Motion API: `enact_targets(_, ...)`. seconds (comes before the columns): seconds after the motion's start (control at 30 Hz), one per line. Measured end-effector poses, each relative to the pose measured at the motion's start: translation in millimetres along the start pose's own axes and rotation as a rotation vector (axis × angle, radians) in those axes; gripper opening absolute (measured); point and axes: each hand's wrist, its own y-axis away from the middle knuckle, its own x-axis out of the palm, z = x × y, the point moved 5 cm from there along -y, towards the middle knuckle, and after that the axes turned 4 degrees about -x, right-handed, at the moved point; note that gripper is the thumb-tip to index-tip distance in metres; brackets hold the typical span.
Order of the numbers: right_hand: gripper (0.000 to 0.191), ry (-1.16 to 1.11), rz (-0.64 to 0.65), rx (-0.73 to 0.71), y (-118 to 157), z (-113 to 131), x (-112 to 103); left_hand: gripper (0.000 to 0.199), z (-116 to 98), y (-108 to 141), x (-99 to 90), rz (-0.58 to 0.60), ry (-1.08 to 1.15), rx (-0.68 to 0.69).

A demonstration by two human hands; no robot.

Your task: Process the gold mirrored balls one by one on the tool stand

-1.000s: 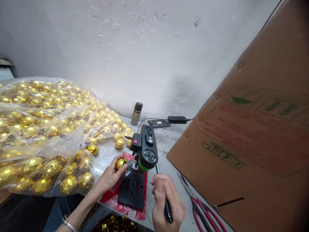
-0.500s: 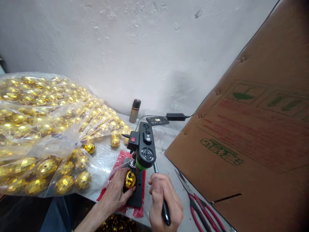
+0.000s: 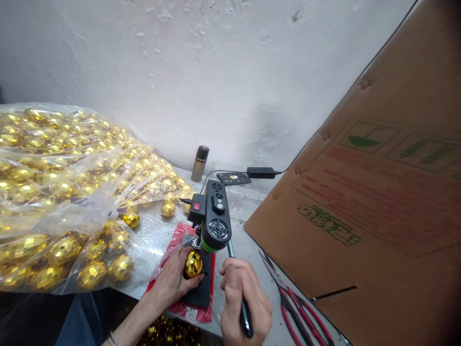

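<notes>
My left hand [image 3: 172, 278] is closed around a shiny gold faceted ball [image 3: 193, 265], thumb on the near side and fingers on the far side. The ball rests at the black base plate [image 3: 201, 294] of a small bench drill press [image 3: 218, 211], just below and left of its head. Whether a bit touches the ball is hidden by the head. On the right, my right hand [image 3: 248, 299] grips the press's lever handle [image 3: 246, 318], whose black end sticks out below the fist.
Clear plastic bags [image 3: 97, 204] packed with gold balls fill the left side. Loose balls [image 3: 168, 209] lie beside them. A brown carton [image 3: 360, 192] leans at right, red-handled scissors [image 3: 300, 312] next to it. A bottle [image 3: 200, 163], a phone [image 3: 233, 178] and a power adapter [image 3: 260, 172] are behind.
The view has shifted slightly. Both hands keep their grips on the ball and the lever handle; the ball appears turned a little in my left fingers.
</notes>
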Motion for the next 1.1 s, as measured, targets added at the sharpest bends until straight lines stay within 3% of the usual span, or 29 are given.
enact_targets(0.13, 0.028, -0.010, -0.012, -0.004, -1.5, 0.8, 0.6, 0.050, -4.5, 0.6, 3.1, -0.009, -0.003, 0.015)
enact_targets(0.33, 0.027, -0.016, -0.020, 0.013, -1.9, 0.7, 0.3, 0.045, -6.3, 1.9, 11.6, 0.075, -0.123, -0.061)
enact_targets(0.6, 0.026, -0.047, -0.028, 0.022, 0.5, -0.9, -0.6, 0.042, -11.1, -4.8, 10.1, -0.043, -0.211, -0.012)
enact_targets(0.87, 0.029, -0.016, -0.073, -0.032, 16.3, -5.3, 4.8, 0.049, -0.4, -2.0, 14.2, -0.052, -0.168, 0.000)
enact_targets(1.1, 0.033, 0.023, -0.203, -0.017, 29.4, -11.5, 10.8, 0.047, -2.8, -2.0, 17.6, -0.056, -0.155, -0.007)
